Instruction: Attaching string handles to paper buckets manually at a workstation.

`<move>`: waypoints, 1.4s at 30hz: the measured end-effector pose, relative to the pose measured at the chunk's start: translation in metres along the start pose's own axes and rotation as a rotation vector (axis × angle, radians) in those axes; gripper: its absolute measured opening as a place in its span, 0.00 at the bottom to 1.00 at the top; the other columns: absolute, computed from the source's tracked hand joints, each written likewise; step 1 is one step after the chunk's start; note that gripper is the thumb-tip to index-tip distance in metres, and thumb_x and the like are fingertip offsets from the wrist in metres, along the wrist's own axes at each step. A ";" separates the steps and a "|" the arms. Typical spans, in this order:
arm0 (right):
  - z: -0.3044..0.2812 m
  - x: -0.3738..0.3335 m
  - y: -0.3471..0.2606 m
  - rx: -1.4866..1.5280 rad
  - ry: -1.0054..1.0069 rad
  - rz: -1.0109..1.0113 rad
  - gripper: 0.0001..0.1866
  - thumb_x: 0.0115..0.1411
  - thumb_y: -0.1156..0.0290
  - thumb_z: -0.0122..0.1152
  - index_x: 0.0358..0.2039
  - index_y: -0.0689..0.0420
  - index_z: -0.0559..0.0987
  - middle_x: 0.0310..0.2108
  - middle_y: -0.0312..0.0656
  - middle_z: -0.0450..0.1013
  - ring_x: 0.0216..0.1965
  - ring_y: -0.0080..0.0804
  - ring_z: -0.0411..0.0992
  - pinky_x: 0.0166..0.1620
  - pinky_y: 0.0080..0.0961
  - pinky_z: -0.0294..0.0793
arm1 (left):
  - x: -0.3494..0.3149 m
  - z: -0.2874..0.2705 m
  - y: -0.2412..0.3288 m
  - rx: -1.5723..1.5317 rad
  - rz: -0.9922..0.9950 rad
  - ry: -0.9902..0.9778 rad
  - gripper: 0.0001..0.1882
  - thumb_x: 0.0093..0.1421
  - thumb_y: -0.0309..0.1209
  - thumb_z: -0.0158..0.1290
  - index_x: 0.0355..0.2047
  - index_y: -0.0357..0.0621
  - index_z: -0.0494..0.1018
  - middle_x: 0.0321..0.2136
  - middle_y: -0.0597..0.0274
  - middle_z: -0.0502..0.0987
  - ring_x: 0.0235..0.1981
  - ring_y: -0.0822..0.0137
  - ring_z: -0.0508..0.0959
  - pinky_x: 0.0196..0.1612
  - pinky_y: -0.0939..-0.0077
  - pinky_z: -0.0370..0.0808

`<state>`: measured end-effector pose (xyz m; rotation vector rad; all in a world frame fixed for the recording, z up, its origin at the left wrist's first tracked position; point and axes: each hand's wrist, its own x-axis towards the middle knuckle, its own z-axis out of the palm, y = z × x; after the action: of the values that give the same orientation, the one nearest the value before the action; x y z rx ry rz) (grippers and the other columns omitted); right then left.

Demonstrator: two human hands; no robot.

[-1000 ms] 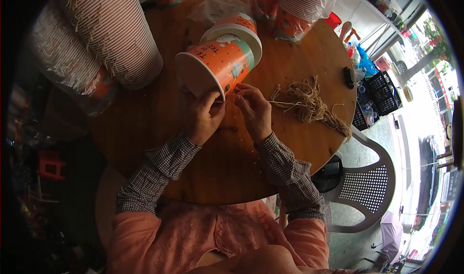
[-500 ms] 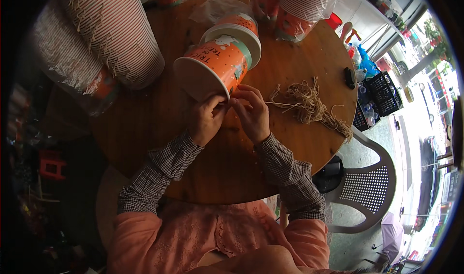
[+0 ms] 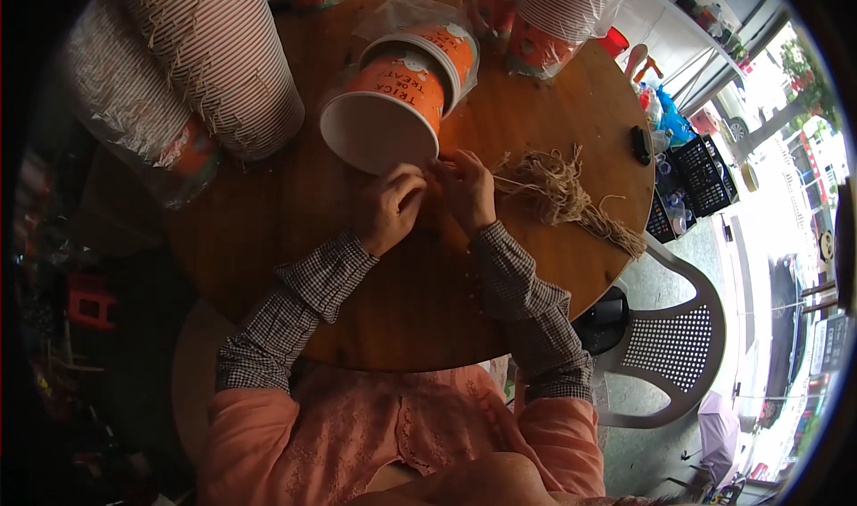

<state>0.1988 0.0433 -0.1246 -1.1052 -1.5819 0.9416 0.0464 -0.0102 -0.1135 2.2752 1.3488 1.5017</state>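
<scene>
A single view, taken from a fisheye camera worn on the person's head, looks steeply down and slightly forward over the round wooden bench point(image 3: 295, 265). It sits close: the lap and both checked sleeves enter from the lower edge, and the left hand point(image 3: 393, 210) and right hand point(image 3: 466, 189) lie near the picture's middle. The wide lens bends the bench rim and darkens the corners. Stacked paper cups point(image 3: 214, 60) crowd the upper left, while a white plastic chair point(image 3: 669, 363) and a bright street fill the right rim.
</scene>
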 end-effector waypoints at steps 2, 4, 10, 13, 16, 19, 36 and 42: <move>-0.006 0.002 0.014 -0.033 -0.024 0.049 0.11 0.58 0.73 0.60 0.40 0.65 0.77 0.37 0.40 0.75 0.35 0.23 0.75 0.37 0.19 0.74 | 0.007 -0.004 0.016 0.068 0.145 -0.076 0.04 0.52 0.21 0.56 0.29 0.41 0.74 0.38 0.64 0.76 0.37 0.62 0.78 0.38 0.73 0.76; -0.012 0.000 0.028 0.063 -0.159 0.037 0.11 0.57 0.73 0.57 0.40 0.63 0.78 0.37 0.47 0.75 0.37 0.33 0.76 0.39 0.28 0.74 | 0.008 0.003 0.018 0.018 0.159 -0.095 0.05 0.52 0.21 0.56 0.31 0.41 0.73 0.39 0.62 0.76 0.38 0.61 0.78 0.40 0.71 0.76; -0.040 0.005 0.011 -0.100 -0.380 -0.045 0.10 0.57 0.74 0.56 0.38 0.62 0.79 0.31 0.49 0.77 0.34 0.35 0.77 0.38 0.29 0.74 | 0.010 0.027 -0.003 -0.072 0.143 -0.101 0.05 0.56 0.21 0.53 0.33 0.39 0.69 0.36 0.54 0.76 0.39 0.57 0.77 0.42 0.67 0.75; -0.073 0.012 0.004 -0.574 -0.367 -0.026 0.12 0.59 0.67 0.58 0.40 0.60 0.80 0.34 0.45 0.79 0.35 0.29 0.77 0.40 0.26 0.74 | 0.009 0.030 -0.023 -0.048 0.037 -0.168 0.04 0.58 0.22 0.51 0.32 0.39 0.66 0.32 0.52 0.75 0.36 0.55 0.76 0.39 0.67 0.73; -0.114 0.008 0.022 -0.657 -0.003 0.115 0.15 0.58 0.54 0.59 0.35 0.52 0.84 0.28 0.45 0.78 0.33 0.37 0.77 0.38 0.31 0.74 | 0.009 0.033 -0.042 -0.145 -0.042 -0.194 0.05 0.58 0.22 0.50 0.30 0.38 0.64 0.28 0.52 0.72 0.32 0.56 0.74 0.35 0.67 0.71; -0.140 0.009 0.030 -0.821 0.191 0.085 0.19 0.57 0.49 0.58 0.33 0.51 0.84 0.28 0.45 0.78 0.32 0.41 0.76 0.37 0.35 0.73 | 0.002 0.039 -0.061 -0.258 -0.074 -0.131 0.06 0.59 0.22 0.50 0.28 0.39 0.63 0.24 0.55 0.69 0.26 0.58 0.72 0.31 0.69 0.69; -0.025 -0.006 -0.001 -0.340 -0.230 0.010 0.14 0.56 0.71 0.61 0.43 0.59 0.78 0.28 0.43 0.76 0.31 0.19 0.74 0.32 0.18 0.72 | 0.003 0.026 -0.054 -0.331 -0.196 -0.077 0.07 0.59 0.30 0.54 0.30 0.39 0.71 0.24 0.62 0.75 0.27 0.68 0.74 0.34 0.75 0.71; -0.025 -0.015 0.003 -0.142 -0.205 -0.009 0.13 0.54 0.70 0.62 0.38 0.63 0.77 0.31 0.45 0.78 0.29 0.28 0.76 0.32 0.26 0.75 | 0.008 0.024 -0.046 -0.689 -0.319 -0.158 0.04 0.63 0.27 0.51 0.35 0.39 0.71 0.35 0.67 0.75 0.32 0.80 0.72 0.38 0.83 0.71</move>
<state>0.2260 0.0314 -0.1257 -1.1260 -1.8430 0.9733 0.0382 0.0319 -0.1441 1.6231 0.8988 1.3611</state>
